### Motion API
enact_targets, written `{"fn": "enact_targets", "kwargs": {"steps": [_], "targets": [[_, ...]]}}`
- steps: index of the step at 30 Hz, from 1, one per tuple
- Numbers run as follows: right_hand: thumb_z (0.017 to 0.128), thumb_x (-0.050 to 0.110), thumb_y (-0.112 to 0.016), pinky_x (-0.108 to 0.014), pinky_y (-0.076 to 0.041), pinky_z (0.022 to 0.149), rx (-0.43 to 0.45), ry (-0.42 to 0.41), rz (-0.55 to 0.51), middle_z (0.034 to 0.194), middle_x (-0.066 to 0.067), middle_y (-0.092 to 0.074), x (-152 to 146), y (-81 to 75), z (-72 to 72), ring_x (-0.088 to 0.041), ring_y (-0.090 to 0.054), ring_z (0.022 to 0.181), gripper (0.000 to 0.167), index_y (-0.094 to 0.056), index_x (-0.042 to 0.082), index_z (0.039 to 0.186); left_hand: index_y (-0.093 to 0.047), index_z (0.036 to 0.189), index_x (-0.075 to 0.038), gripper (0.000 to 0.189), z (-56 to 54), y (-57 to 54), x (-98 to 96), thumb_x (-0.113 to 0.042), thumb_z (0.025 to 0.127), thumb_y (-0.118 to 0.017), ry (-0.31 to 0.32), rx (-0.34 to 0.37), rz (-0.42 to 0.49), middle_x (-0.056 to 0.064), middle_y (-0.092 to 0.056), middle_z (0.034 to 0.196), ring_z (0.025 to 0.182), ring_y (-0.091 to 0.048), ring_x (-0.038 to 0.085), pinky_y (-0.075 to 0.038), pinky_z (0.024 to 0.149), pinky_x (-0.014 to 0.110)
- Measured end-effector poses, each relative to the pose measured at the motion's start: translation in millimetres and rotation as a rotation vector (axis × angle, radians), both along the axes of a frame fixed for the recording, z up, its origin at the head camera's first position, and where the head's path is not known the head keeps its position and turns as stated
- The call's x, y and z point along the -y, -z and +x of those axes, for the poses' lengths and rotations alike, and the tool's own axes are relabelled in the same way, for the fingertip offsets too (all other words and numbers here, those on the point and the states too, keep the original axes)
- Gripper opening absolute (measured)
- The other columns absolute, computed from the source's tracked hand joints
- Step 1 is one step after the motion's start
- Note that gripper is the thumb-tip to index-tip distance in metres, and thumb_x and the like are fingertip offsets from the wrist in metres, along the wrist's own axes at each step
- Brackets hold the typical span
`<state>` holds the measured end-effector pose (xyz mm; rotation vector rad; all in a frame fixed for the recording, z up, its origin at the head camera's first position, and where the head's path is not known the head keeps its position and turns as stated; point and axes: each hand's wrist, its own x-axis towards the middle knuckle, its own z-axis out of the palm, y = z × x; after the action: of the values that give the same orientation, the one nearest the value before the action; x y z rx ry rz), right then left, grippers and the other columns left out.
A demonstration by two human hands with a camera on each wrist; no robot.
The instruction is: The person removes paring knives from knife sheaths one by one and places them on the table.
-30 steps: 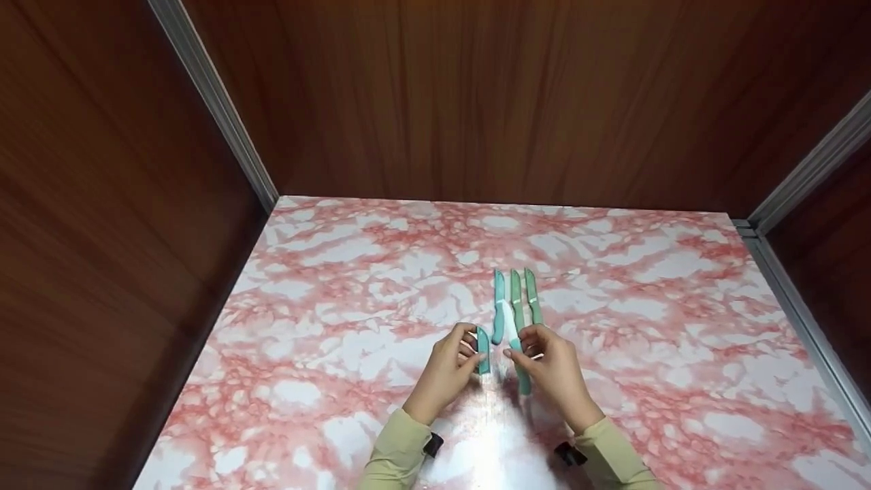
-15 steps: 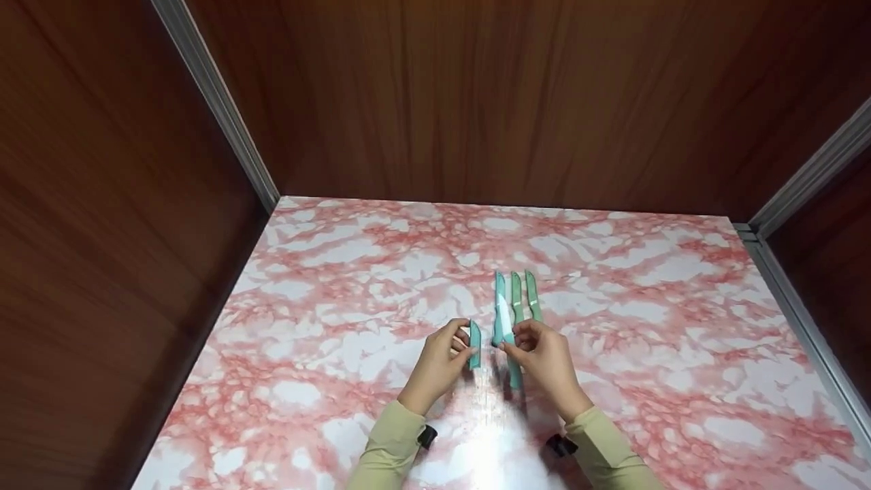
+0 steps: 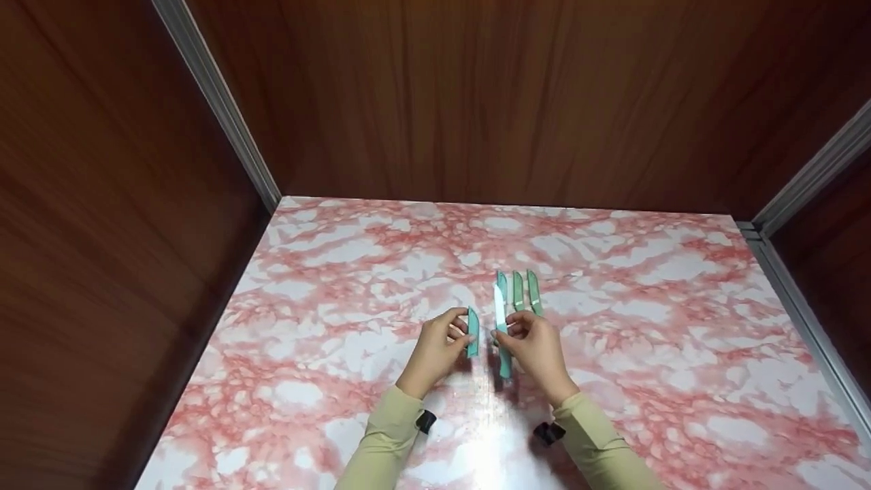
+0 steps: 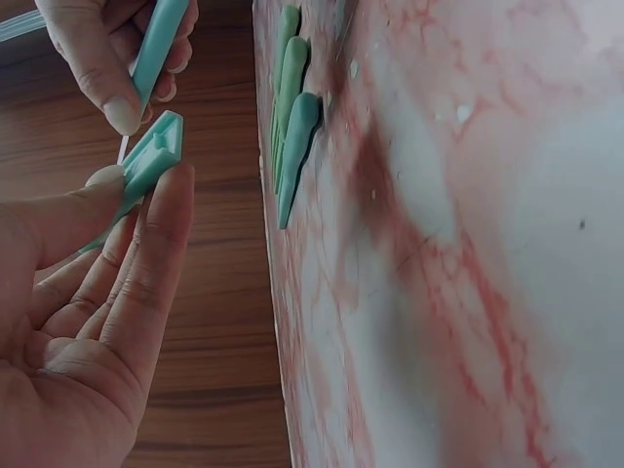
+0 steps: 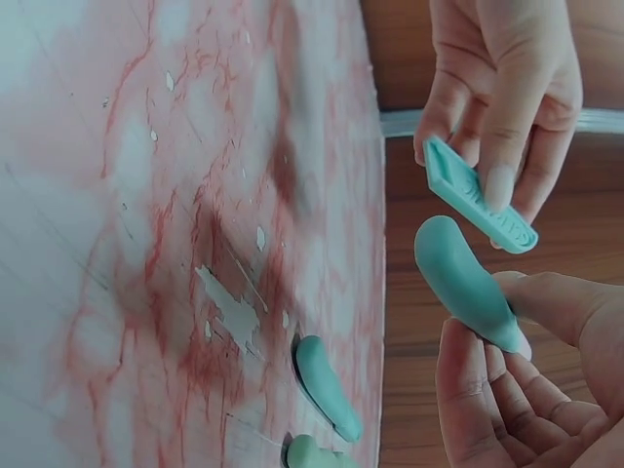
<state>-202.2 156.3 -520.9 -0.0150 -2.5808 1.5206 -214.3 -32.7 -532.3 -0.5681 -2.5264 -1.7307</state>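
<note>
Above the red-and-white marbled counter (image 3: 340, 327), the right hand (image 3: 537, 350) pinches a knife (image 3: 505, 362) between thumb and fingers near where handle meets blade. Its handle is smooth teal, gently curved and rounded at the butt; the slim blade is glossy white, tapering to a tip that points away from the person. Just left of it, apart from the blade, the left hand (image 3: 435, 347) pinches a sheath (image 3: 473, 332) of matching teal, narrow and hollow, with raised markings on one face too small to read. Beyond lie one sheathed teal knife (image 3: 502, 278), partly hidden, and two sheathed green knives (image 3: 518, 289), side by side.
</note>
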Motion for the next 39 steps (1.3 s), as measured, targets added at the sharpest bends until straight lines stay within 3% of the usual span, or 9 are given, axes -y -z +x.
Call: {"fn": "enact_targets", "kwargs": {"steps": [8,13,25,39], "targets": [[0.077,0.010,-0.079,-0.027,-0.051,0.055,0.008,0.014,-0.001,0.073,-0.004,-0.063,4,1.9,-4.8,-0.017,-0.060,0.065,0.021,-0.066,0.004,0.092,-0.058,0.123,0.000,0.040,-4.5,1.8,0.8,0.001,0.085,-0.069,-0.003,0.028,0.055,0.007,-0.060,0.087,0.070,-0.067,0.022,-0.056,0.056,0.029],[0.078,0.010,-0.079,-0.029,-0.051,0.053,0.004,0.008,0.009,0.071,-0.004,-0.063,7,2.3,-4.8,-0.017,-0.060,0.062,0.021,-0.066,0.004,0.093,-0.056,0.126,0.001,0.042,-5.4,4.3,1.5,0.000,0.086,-0.069,-0.002,0.051,0.041,0.006,-0.060,0.088,0.072,-0.067,0.033,-0.054,0.055,0.025],[0.079,0.009,-0.077,-0.030,-0.053,0.048,0.057,-0.028,-0.019,0.070,-0.004,-0.063,11,11.1,-5.2,-0.016,-0.060,0.054,0.021,-0.065,0.002,0.095,-0.056,0.128,0.000,0.043,-6.7,10.5,3.1,-0.001,0.086,-0.068,0.002,0.072,-0.007,0.004,-0.060,0.088,0.066,-0.066,0.020,-0.053,0.055,0.024],[0.077,0.010,-0.078,-0.030,-0.052,0.048,0.110,-0.004,-0.007,0.072,-0.006,-0.062,14,18.5,-2.7,-0.015,-0.060,0.054,0.022,-0.065,0.002,0.093,-0.056,0.128,0.001,0.043,-4.3,16.2,3.6,0.001,0.086,-0.068,0.001,0.135,-0.009,0.004,-0.058,0.086,0.064,-0.065,0.021,-0.053,0.054,0.028]]}}
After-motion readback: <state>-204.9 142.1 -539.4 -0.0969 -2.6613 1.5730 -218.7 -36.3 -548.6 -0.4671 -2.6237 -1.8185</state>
